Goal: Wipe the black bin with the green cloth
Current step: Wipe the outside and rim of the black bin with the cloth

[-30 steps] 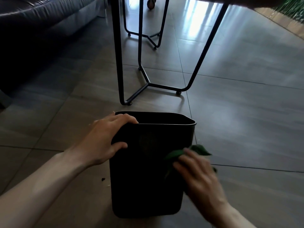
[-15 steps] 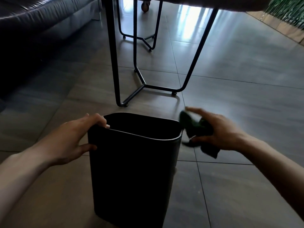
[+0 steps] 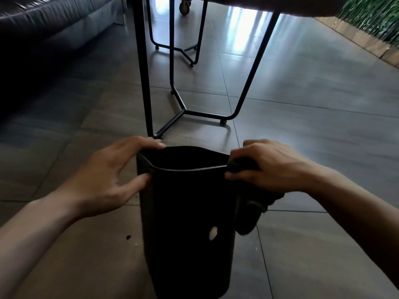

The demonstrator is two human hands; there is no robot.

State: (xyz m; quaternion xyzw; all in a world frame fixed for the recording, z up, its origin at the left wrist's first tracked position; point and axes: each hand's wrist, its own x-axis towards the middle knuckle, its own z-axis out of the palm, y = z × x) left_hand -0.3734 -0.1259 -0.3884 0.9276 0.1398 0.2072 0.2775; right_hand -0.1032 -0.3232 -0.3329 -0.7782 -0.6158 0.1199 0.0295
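I see the left hand holding the left side of the black bin. Its fingers curl over the bin's top edge, and the thumb presses on the outside wall. The right hand is at the right side of the bin. It grips the green cloth tight against the bin's top edge, with the fingers curled over the cloth and the thumb under it by the rim. The rest of the cloth hangs down the bin's right wall, under that hand.

The bin stands on a floor of big gray tiles that shine a little. Just behind the bin are the thin black metal table legs, with the nearest foot almost at the bin's back edge. A dark sofa sits far off to the left of the bin. Green plants are far off behind the bin, to its right. A few small crumbs lie on the floor near the bin's left side.

The bin is upright, with its open mouth facing up toward me. Its long side runs up and down. I see a small pale spot low on the bin's near wall
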